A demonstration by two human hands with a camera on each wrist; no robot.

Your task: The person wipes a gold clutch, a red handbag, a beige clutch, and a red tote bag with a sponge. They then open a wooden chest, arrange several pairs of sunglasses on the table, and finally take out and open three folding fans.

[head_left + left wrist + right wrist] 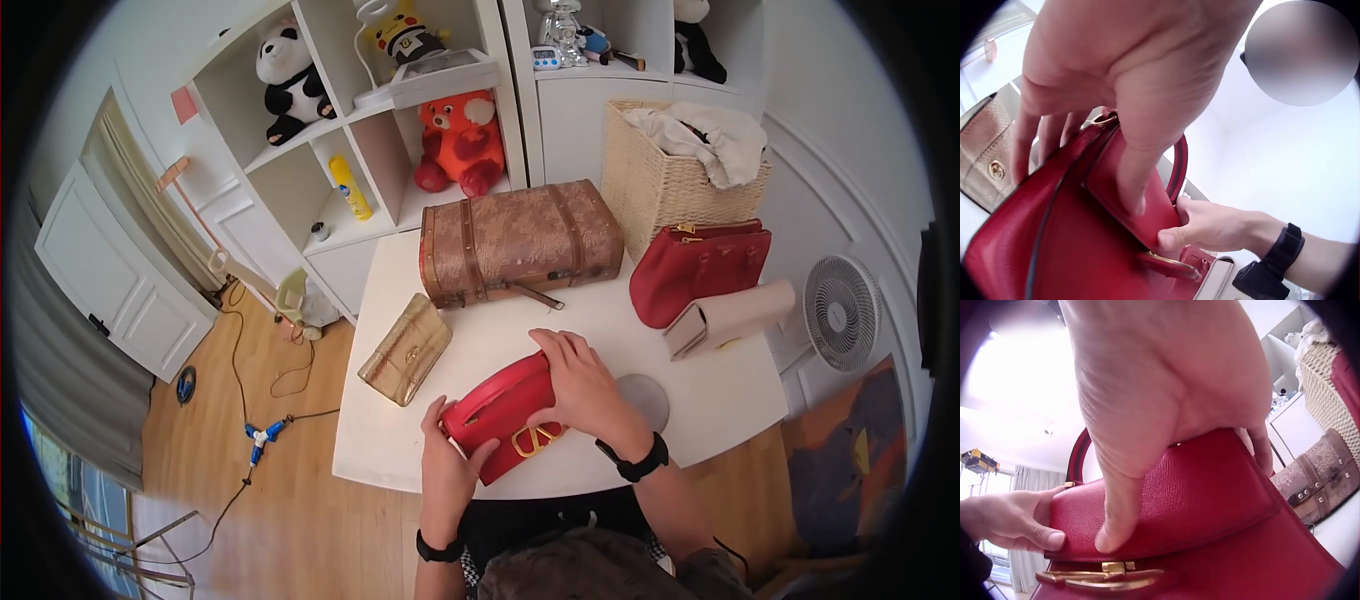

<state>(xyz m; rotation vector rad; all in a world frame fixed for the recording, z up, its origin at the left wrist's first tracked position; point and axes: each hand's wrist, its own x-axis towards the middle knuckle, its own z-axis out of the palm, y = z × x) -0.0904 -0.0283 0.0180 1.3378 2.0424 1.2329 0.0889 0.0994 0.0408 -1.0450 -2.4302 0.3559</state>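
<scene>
A red handbag [505,415] with a top handle and gold V-shaped clasp is held between both hands near the table's front edge. The left hand [449,470] grips its left end, thumb on the front and fingers behind. At the right end, the right hand [590,395] holds it the same way. In the left wrist view, the left thumb presses the bag's front flap [1147,212]. The right wrist view shows the right thumb on the flap [1179,494] above the gold clasp [1116,578]; the flap lies down over the front.
On the white table [390,450] are a gold clutch [407,350] at left, a brown patterned case [520,240] behind, a larger red bag [700,270] and a pale pink bag [735,318] at right. A grey disc [645,402] lies beside the right hand. A fan [842,312] stands farther right.
</scene>
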